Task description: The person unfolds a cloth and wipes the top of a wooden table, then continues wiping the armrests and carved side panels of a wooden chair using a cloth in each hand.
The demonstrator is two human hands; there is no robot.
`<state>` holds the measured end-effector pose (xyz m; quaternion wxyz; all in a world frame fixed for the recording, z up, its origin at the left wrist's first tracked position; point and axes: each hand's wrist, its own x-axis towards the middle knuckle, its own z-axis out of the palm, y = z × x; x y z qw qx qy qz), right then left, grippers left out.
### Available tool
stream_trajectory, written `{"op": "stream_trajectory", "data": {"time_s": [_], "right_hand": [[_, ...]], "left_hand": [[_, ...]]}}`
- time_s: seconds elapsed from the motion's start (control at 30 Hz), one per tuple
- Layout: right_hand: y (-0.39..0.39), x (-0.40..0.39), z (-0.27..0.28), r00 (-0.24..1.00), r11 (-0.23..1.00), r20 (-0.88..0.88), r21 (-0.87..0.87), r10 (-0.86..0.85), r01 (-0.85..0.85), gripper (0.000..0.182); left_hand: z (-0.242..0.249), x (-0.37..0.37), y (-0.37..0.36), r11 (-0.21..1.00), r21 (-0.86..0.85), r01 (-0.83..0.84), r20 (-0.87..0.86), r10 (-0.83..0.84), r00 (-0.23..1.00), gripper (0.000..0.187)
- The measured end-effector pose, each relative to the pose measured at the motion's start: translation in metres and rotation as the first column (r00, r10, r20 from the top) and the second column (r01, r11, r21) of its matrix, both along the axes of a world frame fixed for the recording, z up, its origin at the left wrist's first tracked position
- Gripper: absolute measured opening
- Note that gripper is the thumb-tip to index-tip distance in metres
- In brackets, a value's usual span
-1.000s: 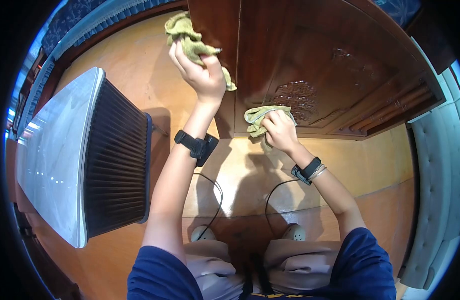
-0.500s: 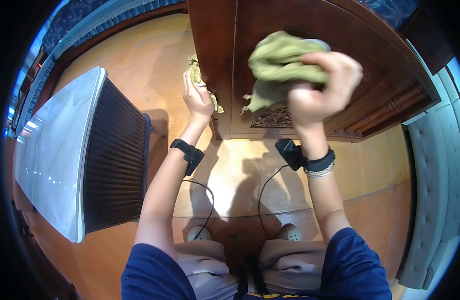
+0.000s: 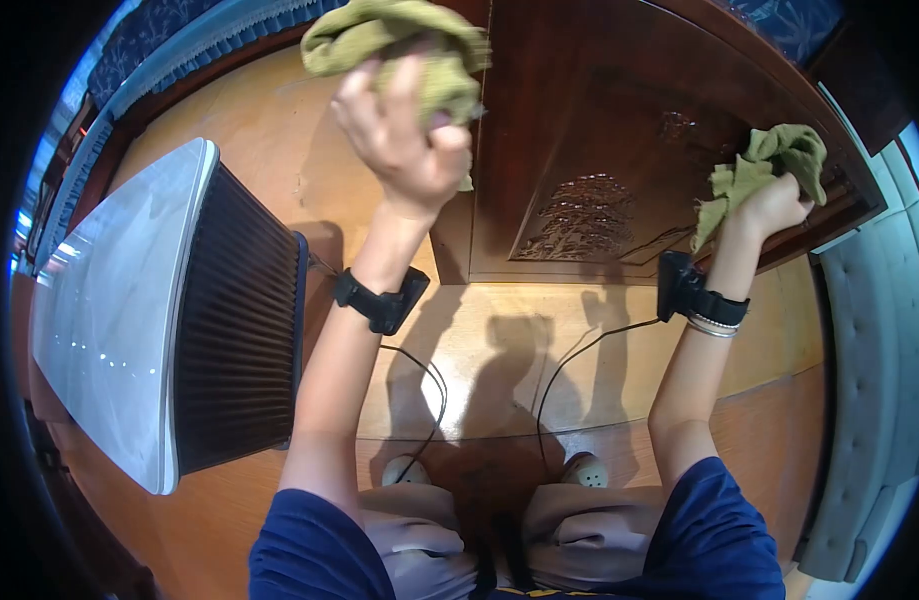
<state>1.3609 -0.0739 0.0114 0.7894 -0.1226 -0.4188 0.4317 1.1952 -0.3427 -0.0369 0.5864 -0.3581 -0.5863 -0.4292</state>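
Observation:
A bunched green cloth is gripped in my left hand, raised at the near left corner of the dark wooden cabinet; the hand is slightly blurred. My right hand is closed on a second green cloth, which lies against the cabinet's right part, near its outer edge. Between the two hands, the carved panel of the cabinet shows. Both wrists wear black straps with a small black device and a cable.
To the left stands a table with a pale marble top and a dark ribbed side. A pale tufted sofa runs along the right. Blue frilled fabric is at the upper left. Cables hang above the wooden floor.
My left hand has moved up and slightly right with its cloth, now larger in view. My right hand has moved right and down across the cabinet with its cloth, uncovering the carved panel.

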Motion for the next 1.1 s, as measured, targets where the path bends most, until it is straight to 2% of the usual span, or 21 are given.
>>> {"op": "stream_trajectory", "data": {"time_s": [0.07, 0.13, 0.2, 0.23, 0.27, 0.33, 0.37, 0.47, 0.53, 0.6, 0.67, 0.73, 0.8, 0.87, 0.9, 0.93, 0.97, 1.0, 1.03, 1.07, 1.1], "right_hand": [[-0.010, -0.016, -0.011, 0.994, 0.991, -0.036, 0.085, -0.102, 0.105, 0.026], [-0.013, -0.023, -0.023, 0.946, 0.954, 0.169, 0.166, -0.277, 0.250, 0.030], [-0.040, -0.029, -0.017, 0.858, 0.887, 0.262, 0.271, -0.442, 0.374, 0.033], [-0.051, -0.033, -0.016, 0.829, 0.862, 0.284, 0.325, -0.482, 0.389, 0.033], [-0.063, -0.036, -0.014, 0.796, 0.834, 0.306, 0.378, -0.522, 0.401, 0.033], [-0.090, -0.047, -0.012, 0.854, 0.839, 0.267, 0.455, -0.447, 0.297, 0.035], [-0.099, -0.052, -0.013, 0.851, 0.824, 0.281, 0.501, -0.443, 0.264, 0.037], [-0.127, -0.058, -0.018, 0.805, 0.748, 0.338, 0.636, -0.488, 0.187, 0.042], [-0.134, -0.058, -0.028, 0.800, 0.706, 0.409, 0.708, -0.440, 0.027, 0.043], [-0.137, -0.058, -0.044, 0.790, 0.631, 0.464, 0.765, -0.401, -0.129, 0.041], [-0.138, -0.053, -0.063, 0.765, 0.609, 0.545, 0.749, -0.344, -0.260, 0.037], [-0.130, -0.041, -0.085, 0.730, 0.616, 0.594, 0.726, -0.339, -0.304, 0.036], [-0.112, -0.026, -0.111, 0.594, 0.538, 0.669, 0.731, -0.447, -0.419, 0.036], [-0.089, -0.012, -0.143, 0.551, 0.406, 0.631, 0.774, -0.546, -0.485, 0.033], [-0.076, -0.005, -0.164, 0.536, 0.353, 0.621, 0.776, -0.572, -0.523, 0.030], [-0.066, 0.002, -0.178, 0.534, 0.352, 0.624, 0.773, -0.571, -0.528, 0.030], [-0.057, 0.010, -0.189, 0.406, 0.380, 0.703, 0.679, -0.584, -0.628, 0.029], [-0.047, 0.016, -0.199, 0.270, 0.411, 0.760, 0.572, -0.592, -0.710, 0.028], [-0.036, 0.026, -0.214, 0.126, 0.500, 0.801, 0.479, -0.585, -0.722, 0.030], [-0.039, 0.030, -0.209, 0.125, 0.500, 0.800, 0.479, -0.586, -0.722, 0.030], [-0.039, 0.034, -0.203, 0.242, 0.493, 0.810, 0.531, -0.535, -0.689, 0.031]], "left_hand": [[-0.010, 0.009, 0.019, 0.965, -0.108, -0.239, -0.023, 0.238, 0.971, 0.046], [-0.044, 0.005, 0.030, 0.869, -0.220, -0.444, -0.130, 0.425, 0.896, 0.042], [-0.062, 0.006, 0.033, 0.913, -0.215, -0.346, -0.158, 0.317, 0.935, 0.032], [-0.068, 0.011, 0.035, 0.938, -0.217, -0.271, -0.116, 0.251, 0.961, 0.026], [-0.074, 0.011, 0.034, 0.936, -0.223, -0.273, -0.107, 0.255, 0.961, 0.026], [-0.089, 0.004, 0.034, 0.931, -0.282, -0.233, -0.245, 0.165, 0.955, 0.030], [-0.093, 0.003, 0.037, 0.941, -0.260, -0.217, -0.263, 0.148, 0.954, 0.026], [-0.106, 0.006, 0.036, 0.912, -0.333, -0.240, -0.258, 0.156, 0.953, 0.027], [-0.116, 0.006, 0.038, 0.911, -0.340, -0.233, -0.246, 0.153, 0.957, 0.034], [-0.120, 0.010, 0.035, 0.909, -0.383, -0.166, -0.212, 0.088, 0.973, 0.019], [-0.125, 0.016, 0.036, 0.902, -0.394, -0.177, -0.230, 0.090, 0.969, 0.011], [-0.149, 0.018, 0.027, 0.824, -0.546, -0.149, -0.248, 0.011, 0.969, 0.011], [-0.159, 0.020, 0.012, 0.671, -0.731, -0.124, -0.250, -0.095, 0.963, 0.014], [-0.168, 0.024, 0.004, 0.571, -0.813, -0.114, -0.227, -0.131, 0.965, 0.015], [-0.171, 0.027, 0.001, 0.572, -0.813, -0.111, -0.222, -0.128, 0.966, 0.015], [-0.173, 0.030, -0.002, 0.494, -0.865, -0.087, -0.181, -0.146, 0.973, 0.016], [-0.173, 0.032, -0.004, 0.415, -0.908, -0.064, -0.142, -0.161, 0.977, 0.016], [-0.172, 0.032, -0.007, 0.418, -0.906, -0.065, -0.145, -0.161, 0.976, 0.016], [-0.171, 0.032, -0.012, 0.394, -0.914, -0.091, -0.158, -0.141, 0.977, 0.017], [-0.167, 0.033, -0.015, 0.368, -0.923, -0.114, -0.170, -0.123, 0.978, 0.018], [-0.162, 0.032, -0.014, 0.477, -0.874, -0.088, -0.166, -0.125, 0.978, 0.016]]}}
